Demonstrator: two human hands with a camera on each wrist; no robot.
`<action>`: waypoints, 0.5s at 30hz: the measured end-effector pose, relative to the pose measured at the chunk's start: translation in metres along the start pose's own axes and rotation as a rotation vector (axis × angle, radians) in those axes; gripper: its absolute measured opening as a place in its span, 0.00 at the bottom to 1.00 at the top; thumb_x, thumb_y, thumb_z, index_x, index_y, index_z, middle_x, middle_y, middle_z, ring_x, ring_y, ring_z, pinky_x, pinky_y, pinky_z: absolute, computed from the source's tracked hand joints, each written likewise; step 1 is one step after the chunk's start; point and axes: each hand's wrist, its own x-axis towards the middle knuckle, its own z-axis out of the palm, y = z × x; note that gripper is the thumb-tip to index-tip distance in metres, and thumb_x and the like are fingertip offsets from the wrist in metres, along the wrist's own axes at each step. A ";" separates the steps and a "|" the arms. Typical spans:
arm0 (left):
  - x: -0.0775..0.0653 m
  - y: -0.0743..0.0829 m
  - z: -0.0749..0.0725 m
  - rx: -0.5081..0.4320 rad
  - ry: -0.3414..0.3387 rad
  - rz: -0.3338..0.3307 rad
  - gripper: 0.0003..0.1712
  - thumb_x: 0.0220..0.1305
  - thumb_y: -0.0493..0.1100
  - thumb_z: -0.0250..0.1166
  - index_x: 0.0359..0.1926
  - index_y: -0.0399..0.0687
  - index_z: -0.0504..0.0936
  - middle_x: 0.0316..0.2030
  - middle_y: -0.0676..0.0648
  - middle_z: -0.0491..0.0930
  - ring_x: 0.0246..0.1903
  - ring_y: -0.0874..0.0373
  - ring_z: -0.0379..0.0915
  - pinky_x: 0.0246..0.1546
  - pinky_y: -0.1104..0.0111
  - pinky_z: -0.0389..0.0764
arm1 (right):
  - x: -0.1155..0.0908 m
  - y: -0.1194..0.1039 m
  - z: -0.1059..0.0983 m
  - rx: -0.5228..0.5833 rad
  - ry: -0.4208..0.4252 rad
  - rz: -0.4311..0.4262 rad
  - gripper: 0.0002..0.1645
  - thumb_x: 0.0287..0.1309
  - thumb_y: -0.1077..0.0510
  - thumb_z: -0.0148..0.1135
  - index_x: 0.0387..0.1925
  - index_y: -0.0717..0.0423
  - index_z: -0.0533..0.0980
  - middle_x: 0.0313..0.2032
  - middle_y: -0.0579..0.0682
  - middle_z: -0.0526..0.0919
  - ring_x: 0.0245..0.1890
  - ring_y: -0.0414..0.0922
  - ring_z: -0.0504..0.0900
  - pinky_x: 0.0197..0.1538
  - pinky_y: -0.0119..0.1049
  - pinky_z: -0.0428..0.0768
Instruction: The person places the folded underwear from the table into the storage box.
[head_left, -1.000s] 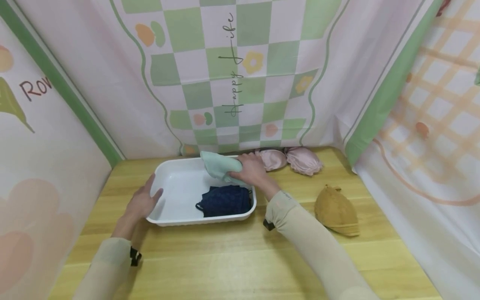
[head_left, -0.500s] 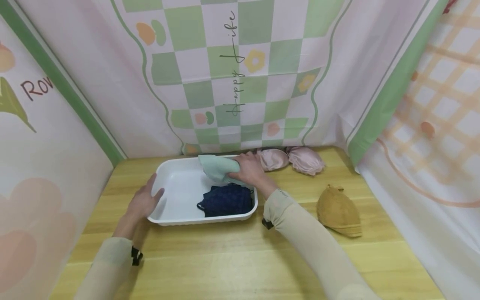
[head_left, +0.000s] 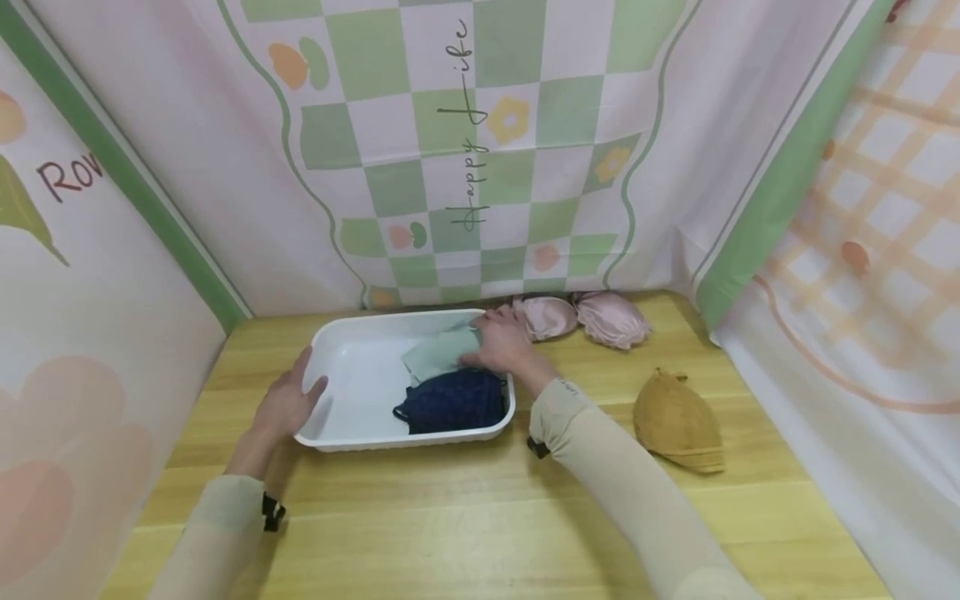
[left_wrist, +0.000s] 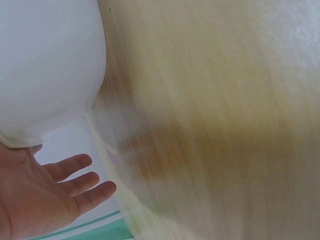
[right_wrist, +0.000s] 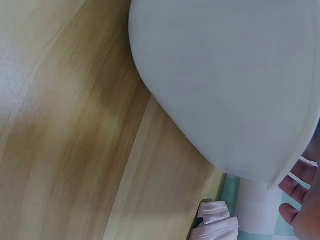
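Observation:
A white tray (head_left: 352, 421) lies on the wooden table. Folded inside its right front part is a navy bra (head_left: 450, 402) with a strap loop showing. Behind it, a mint-green folded bra (head_left: 437, 354) lies in the tray's back right part. My right hand (head_left: 506, 337) is at that back right corner, thumb at the mint-green bra, fingers over the rim; the right wrist view shows loosely bent fingertips (right_wrist: 289, 211) outside the tray wall. At the tray's left end, my left hand (head_left: 283, 404) rests with its thumb over the rim and straight fingers (left_wrist: 95, 196) outside.
A pink bra (head_left: 609, 319) with two rounded cups lies against the back curtain (head_left: 510, 200), close to my right hand. Farther right on the table (head_left: 420, 525) sits a mustard folded bra (head_left: 675, 425). Printed curtains enclose the table at the back and both sides.
The mint-green bra, earlier raised and folded over in my right hand, has come down and lies flatter in the tray. My left hand and the tray have hardly moved.

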 end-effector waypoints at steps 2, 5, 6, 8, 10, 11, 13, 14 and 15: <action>0.000 0.000 0.000 0.006 -0.002 0.002 0.45 0.76 0.67 0.37 0.80 0.52 0.30 0.76 0.26 0.45 0.72 0.24 0.46 0.71 0.34 0.53 | -0.001 0.000 -0.001 0.006 -0.006 0.002 0.49 0.47 0.22 0.65 0.65 0.42 0.74 0.63 0.50 0.77 0.66 0.55 0.65 0.79 0.59 0.41; 0.000 0.000 0.000 0.003 -0.004 -0.004 0.45 0.76 0.67 0.37 0.80 0.52 0.30 0.76 0.27 0.44 0.73 0.24 0.45 0.72 0.34 0.52 | -0.004 0.002 -0.002 0.031 -0.005 0.013 0.48 0.48 0.23 0.65 0.66 0.41 0.73 0.63 0.50 0.76 0.68 0.55 0.65 0.80 0.58 0.43; 0.000 0.000 0.000 0.002 -0.005 -0.005 0.46 0.76 0.67 0.37 0.80 0.51 0.30 0.76 0.27 0.44 0.73 0.24 0.45 0.72 0.34 0.52 | -0.005 0.002 -0.003 0.047 -0.002 0.018 0.47 0.49 0.23 0.64 0.66 0.42 0.73 0.64 0.50 0.76 0.68 0.55 0.64 0.80 0.58 0.45; -0.001 0.001 0.001 -0.002 -0.008 -0.009 0.46 0.76 0.67 0.37 0.80 0.52 0.30 0.76 0.27 0.44 0.73 0.24 0.44 0.72 0.34 0.52 | -0.007 0.003 -0.003 0.074 0.005 0.029 0.47 0.50 0.23 0.64 0.66 0.41 0.73 0.64 0.50 0.76 0.70 0.56 0.63 0.78 0.59 0.50; -0.001 0.001 0.001 -0.003 -0.013 -0.012 0.46 0.76 0.67 0.37 0.80 0.52 0.29 0.76 0.27 0.43 0.73 0.24 0.44 0.71 0.34 0.51 | -0.009 0.005 -0.003 0.103 0.017 0.033 0.45 0.51 0.24 0.64 0.66 0.41 0.73 0.64 0.51 0.75 0.71 0.57 0.62 0.77 0.60 0.53; -0.001 0.001 0.001 -0.001 -0.014 -0.012 0.46 0.76 0.67 0.36 0.80 0.52 0.29 0.76 0.27 0.43 0.73 0.24 0.44 0.71 0.34 0.52 | -0.010 0.006 -0.003 0.114 0.024 0.034 0.45 0.51 0.24 0.64 0.66 0.41 0.73 0.64 0.51 0.75 0.72 0.58 0.62 0.76 0.60 0.55; -0.001 0.001 0.001 0.001 -0.018 -0.013 0.46 0.76 0.67 0.36 0.80 0.53 0.28 0.76 0.27 0.43 0.73 0.24 0.44 0.71 0.34 0.51 | -0.012 0.009 -0.003 0.133 0.035 0.037 0.44 0.52 0.24 0.63 0.65 0.41 0.74 0.65 0.51 0.75 0.73 0.59 0.60 0.75 0.61 0.56; -0.001 0.000 0.001 0.002 -0.018 -0.012 0.46 0.76 0.67 0.36 0.80 0.53 0.27 0.76 0.27 0.43 0.73 0.24 0.44 0.71 0.34 0.51 | -0.013 0.009 -0.002 0.142 0.041 0.037 0.44 0.52 0.25 0.63 0.65 0.41 0.74 0.65 0.52 0.75 0.74 0.59 0.60 0.75 0.62 0.57; -0.001 0.000 0.002 0.003 -0.016 -0.010 0.46 0.76 0.68 0.36 0.79 0.53 0.27 0.76 0.27 0.43 0.73 0.24 0.44 0.71 0.34 0.52 | -0.014 0.010 -0.002 0.147 0.046 0.036 0.43 0.53 0.25 0.63 0.65 0.41 0.74 0.65 0.52 0.75 0.74 0.59 0.60 0.74 0.62 0.58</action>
